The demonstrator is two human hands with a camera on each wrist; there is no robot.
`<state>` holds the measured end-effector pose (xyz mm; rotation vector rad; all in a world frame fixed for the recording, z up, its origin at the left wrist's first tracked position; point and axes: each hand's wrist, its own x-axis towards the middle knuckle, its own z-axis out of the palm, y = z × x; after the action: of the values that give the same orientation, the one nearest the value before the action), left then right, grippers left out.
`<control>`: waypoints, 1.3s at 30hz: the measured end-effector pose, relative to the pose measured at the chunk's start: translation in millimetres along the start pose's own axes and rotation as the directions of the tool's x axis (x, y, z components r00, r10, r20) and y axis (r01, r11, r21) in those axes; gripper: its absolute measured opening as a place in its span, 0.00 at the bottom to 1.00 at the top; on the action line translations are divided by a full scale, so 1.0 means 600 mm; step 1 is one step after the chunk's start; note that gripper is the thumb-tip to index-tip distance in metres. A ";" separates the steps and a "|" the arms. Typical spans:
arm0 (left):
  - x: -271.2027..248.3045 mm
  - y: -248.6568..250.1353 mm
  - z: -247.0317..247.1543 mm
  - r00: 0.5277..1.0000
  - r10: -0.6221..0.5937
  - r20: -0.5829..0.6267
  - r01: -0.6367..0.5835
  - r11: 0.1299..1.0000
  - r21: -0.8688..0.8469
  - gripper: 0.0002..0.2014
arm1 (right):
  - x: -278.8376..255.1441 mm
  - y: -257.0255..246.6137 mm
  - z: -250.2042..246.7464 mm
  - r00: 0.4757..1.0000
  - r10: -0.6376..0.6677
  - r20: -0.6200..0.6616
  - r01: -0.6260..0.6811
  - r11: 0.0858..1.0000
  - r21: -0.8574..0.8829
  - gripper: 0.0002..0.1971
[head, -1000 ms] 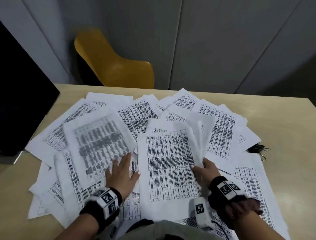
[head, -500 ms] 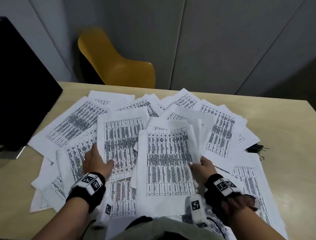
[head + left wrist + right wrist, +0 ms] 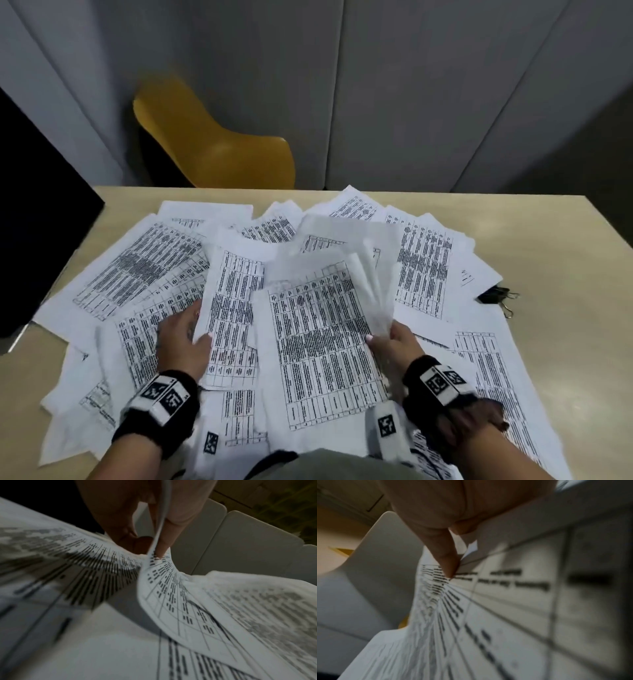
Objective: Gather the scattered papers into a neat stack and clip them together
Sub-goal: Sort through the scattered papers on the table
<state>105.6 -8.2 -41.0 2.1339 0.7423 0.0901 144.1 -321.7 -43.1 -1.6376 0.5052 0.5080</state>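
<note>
left hand (image 3: 185, 337) pinches one sheet (image 3: 233, 318), right hand (image 3: 397, 344) seemingly grips a gathered sheaf (image 3: 318, 342), merging them above the worktop (image 3: 565, 260).

The head view is evenly but dimly lit from overhead, with no glare on the pale wooden tabletop (image 3: 565, 260). The white printed sheets (image 3: 144, 270) are sharp on the left; those lifted in the middle smear with motion. Straight wall panels bend near the frame edges. Both wrist views are darker and grainy: nearby print is out of focus, a soft shadow lies under the curled sheet (image 3: 171, 601), and corners fall into black.
</note>
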 end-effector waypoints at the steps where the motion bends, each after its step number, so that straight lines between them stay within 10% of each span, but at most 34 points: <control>1: 0.001 0.000 -0.002 1.000 -0.019 0.002 0.019 0.999 -0.033 0.29 | -0.003 -0.005 -0.004 1.000 0.019 0.022 -0.019 1.000 0.006 0.12; 10: -0.038 0.031 0.026 0.855 -0.213 0.473 0.330 0.926 -0.181 0.20 | -0.010 0.003 0.009 0.997 0.047 0.065 -0.045 0.998 -0.039 0.17; 19: -0.040 0.059 0.029 0.931 -0.065 0.360 0.217 0.890 -0.401 0.37 | -0.015 -0.010 -0.019 0.969 0.077 0.236 -0.092 0.994 0.053 0.05; 24: -0.037 0.062 0.028 0.817 -0.078 0.571 0.333 0.873 -0.357 0.49 | -0.018 -0.008 -0.017 0.964 0.041 0.261 -0.082 0.985 0.149 0.09; 30: -0.050 0.062 0.052 0.818 -0.148 0.556 0.247 0.963 -0.107 0.23 | -0.007 0.014 -0.005 0.990 0.007 0.141 0.011 0.992 -0.127 0.07; 39: -0.045 0.037 0.041 0.887 -0.208 0.412 0.295 0.942 -0.160 0.22 | 0.019 0.000 -0.056 0.972 -0.162 -0.168 0.121 0.965 -0.235 0.09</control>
<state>101.6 -50.4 -35.1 1.7516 0.7261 -0.3706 154.7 -355.4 -46.2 -1.9342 0.4765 0.3136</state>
